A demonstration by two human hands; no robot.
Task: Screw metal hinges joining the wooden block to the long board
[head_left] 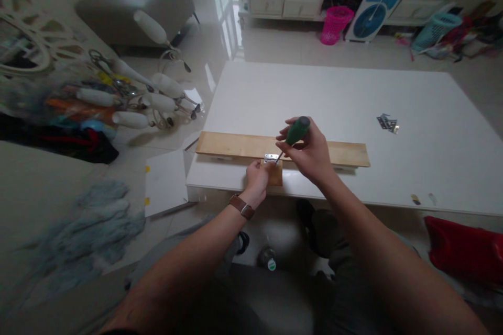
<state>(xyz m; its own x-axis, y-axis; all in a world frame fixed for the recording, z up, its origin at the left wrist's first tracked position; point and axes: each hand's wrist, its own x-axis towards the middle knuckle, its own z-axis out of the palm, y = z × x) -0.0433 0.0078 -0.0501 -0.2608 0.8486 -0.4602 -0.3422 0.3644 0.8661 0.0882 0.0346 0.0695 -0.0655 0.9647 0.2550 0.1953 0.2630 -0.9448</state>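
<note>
A grey bench (133, 8) and white cabinet (267, 4) stand on glossy pale floor (275, 47).

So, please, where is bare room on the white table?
White table: bare between the long board and the far edge, left of the metal brackets; also right of them. Crowded: the small board, with left hand, right hand and screwdriver.

The right hand (311, 151) holds a tilted screwdriver (297, 131) at a hinge (271, 156) just beyond the fingers (269, 166) of the left hand (257, 179).
</note>
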